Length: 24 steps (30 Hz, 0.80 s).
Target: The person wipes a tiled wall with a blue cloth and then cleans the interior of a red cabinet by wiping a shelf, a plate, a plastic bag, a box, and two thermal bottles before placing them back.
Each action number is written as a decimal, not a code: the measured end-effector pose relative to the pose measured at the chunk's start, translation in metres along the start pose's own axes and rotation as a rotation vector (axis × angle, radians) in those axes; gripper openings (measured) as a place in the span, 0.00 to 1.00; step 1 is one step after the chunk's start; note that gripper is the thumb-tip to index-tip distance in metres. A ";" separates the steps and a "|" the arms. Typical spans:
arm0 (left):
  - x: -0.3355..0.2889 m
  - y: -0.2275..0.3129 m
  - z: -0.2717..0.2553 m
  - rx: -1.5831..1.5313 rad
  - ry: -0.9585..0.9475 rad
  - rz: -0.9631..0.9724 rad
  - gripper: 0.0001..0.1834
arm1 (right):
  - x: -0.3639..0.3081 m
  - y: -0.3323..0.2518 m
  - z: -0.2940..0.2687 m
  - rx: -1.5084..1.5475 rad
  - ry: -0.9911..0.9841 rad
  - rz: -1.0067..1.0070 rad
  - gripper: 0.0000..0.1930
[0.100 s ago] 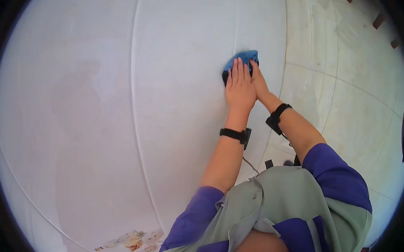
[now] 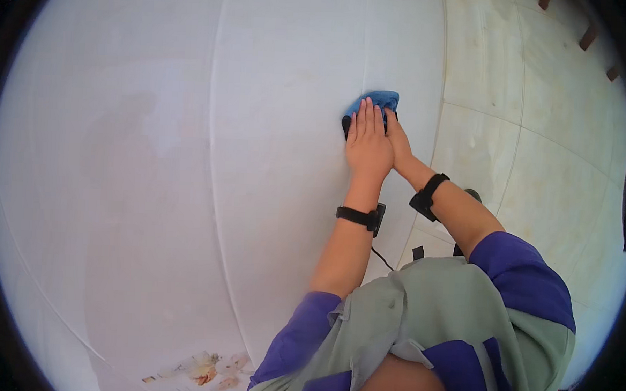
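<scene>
A blue cloth (image 2: 382, 98) with black edges lies pressed against the smooth white panel (image 2: 281, 124). My left hand (image 2: 368, 145) rests flat on it, fingers stretched out along the cloth. Partly tucked beneath the left is my right hand (image 2: 403, 145), holding the cloth. Its other fingers are mostly hidden by the left hand and the cloth. Each wrist carries a black strap with a small box.
Pale floor tiles (image 2: 479, 140) run along the right of the panel. A long raised seam (image 2: 214, 149) crosses the white surface. Brown legs (image 2: 587, 36) stand at the far right, and a printed floral picture (image 2: 204, 367) shows at the lower left.
Both hands and the blue cloth have slid a little toward me along the white panel. A dark rounded thing now shows beyond my right forearm.
</scene>
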State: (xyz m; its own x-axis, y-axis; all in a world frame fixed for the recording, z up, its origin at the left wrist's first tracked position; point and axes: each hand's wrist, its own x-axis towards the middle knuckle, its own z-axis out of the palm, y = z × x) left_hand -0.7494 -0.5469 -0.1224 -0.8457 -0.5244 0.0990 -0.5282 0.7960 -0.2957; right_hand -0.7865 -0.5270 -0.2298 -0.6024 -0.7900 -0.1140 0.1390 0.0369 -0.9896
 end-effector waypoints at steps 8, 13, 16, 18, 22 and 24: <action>-0.036 -0.013 -0.156 0.131 0.206 -0.317 0.27 | -0.031 -0.171 -0.010 -0.101 0.076 -0.607 0.29; -0.078 -0.049 -0.254 0.461 0.455 -0.636 0.32 | -0.058 -0.292 0.010 -0.024 -0.007 -1.062 0.29; -0.128 -0.061 -0.257 0.506 0.563 -0.753 0.32 | -0.092 -0.296 0.030 0.053 -0.226 -1.236 0.28; -0.168 -0.067 -0.237 0.489 0.731 -0.736 0.34 | -0.120 -0.279 0.037 0.045 -0.443 -1.308 0.25; -0.213 -0.052 -0.153 0.419 0.772 -0.733 0.36 | -0.144 -0.246 0.026 -0.157 -0.685 -1.397 0.22; -0.201 -0.042 -0.150 0.334 0.716 -0.843 0.36 | -0.122 -0.246 0.018 -0.258 -0.606 -1.543 0.21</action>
State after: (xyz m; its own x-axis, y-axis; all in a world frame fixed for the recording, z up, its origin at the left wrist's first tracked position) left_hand -0.5684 -0.4292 0.0130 -0.1398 -0.4748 0.8689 -0.9895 0.0985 -0.1054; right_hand -0.7333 -0.4506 0.0289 0.3351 -0.2834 0.8986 -0.4140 -0.9010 -0.1297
